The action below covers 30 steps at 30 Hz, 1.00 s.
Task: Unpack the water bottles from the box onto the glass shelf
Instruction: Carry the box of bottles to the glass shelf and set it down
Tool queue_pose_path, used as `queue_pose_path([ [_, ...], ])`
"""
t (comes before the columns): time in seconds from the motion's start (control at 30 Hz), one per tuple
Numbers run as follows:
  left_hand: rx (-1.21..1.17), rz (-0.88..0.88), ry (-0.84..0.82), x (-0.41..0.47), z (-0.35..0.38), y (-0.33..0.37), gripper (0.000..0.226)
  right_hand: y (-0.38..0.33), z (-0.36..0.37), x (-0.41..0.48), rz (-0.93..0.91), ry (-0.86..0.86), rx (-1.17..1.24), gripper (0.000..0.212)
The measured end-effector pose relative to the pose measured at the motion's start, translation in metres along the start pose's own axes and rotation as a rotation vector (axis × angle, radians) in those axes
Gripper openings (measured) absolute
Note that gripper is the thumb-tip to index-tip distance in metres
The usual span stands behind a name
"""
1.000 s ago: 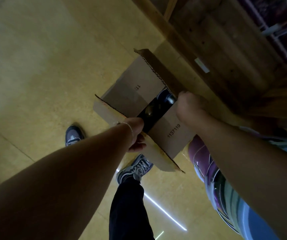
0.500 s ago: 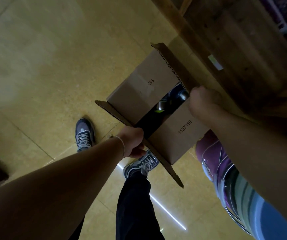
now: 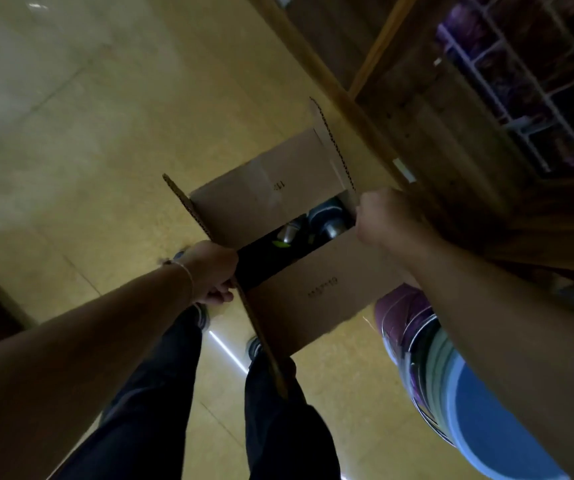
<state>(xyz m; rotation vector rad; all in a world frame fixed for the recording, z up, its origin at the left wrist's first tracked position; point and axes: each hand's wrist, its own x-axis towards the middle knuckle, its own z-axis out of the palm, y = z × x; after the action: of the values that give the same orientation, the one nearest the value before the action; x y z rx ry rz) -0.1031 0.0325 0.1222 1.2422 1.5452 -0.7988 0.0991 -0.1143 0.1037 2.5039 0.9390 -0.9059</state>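
Cardboard box [image 3: 313,292] hangs mid-frame, both grips closed on it: left hand [image 3: 213,271] on left rim, right hand [image 3: 382,220] on right rim. Water bottles [image 3: 327,223] inside look rigid, probably heavy and slick; grab below caps.

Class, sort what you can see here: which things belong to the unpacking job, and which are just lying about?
Job: cardboard box, gripped at its edges by the left hand and right hand; bottles inside it.
Lying about: wooden unit; wire rack; striped purple-and-blue item.
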Motion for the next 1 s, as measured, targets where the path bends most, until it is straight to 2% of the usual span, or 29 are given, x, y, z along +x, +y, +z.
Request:
queue_pose_path([
  [0.13, 0.158, 0.127, 0.093, -0.070, -0.067, -0.005, 0.027, -0.031, -0.053, -0.072, 0.046, 0.029, 0.025, 0.021],
  [0.27, 0.260, 0.240, 0.245, -0.145, -0.144, -0.010, 0.025, -0.077, -0.121, -0.136, 0.048, -0.006, 0.085, 0.018],
  [0.4, 0.279, 0.341, 0.381, -0.206, -0.221, -0.012, 0.026, -0.131, -0.209, -0.187, 0.025, 0.031, 0.138, 0.015],
  [0.5, 0.284, 0.356, 0.411, -0.251, -0.280, -0.009, 0.028, -0.180, -0.281, -0.217, 0.001, 0.080, 0.092, 0.012],
  [0.6, 0.216, 0.398, 0.429, -0.285, -0.346, -0.012, 0.027, -0.229, -0.348, -0.247, -0.085, 0.119, 0.017, 0.018],
  [0.73, 0.155, 0.493, 0.454, -0.319, -0.430, -0.019, 0.025, -0.283, -0.409, -0.274, -0.174, 0.318, 0.073, 0.022],
  [0.93, 0.030, 0.653, 0.561, -0.376, -0.544, -0.034, 0.023, -0.343, -0.507, -0.296, -0.153, 0.362, 0.149, 0.012],
  [1.0, -0.028, 0.661, 0.622, -0.400, -0.577, -0.033, 0.024, -0.361, -0.540, -0.304, -0.217, 0.398, 0.101, 0.019],
])
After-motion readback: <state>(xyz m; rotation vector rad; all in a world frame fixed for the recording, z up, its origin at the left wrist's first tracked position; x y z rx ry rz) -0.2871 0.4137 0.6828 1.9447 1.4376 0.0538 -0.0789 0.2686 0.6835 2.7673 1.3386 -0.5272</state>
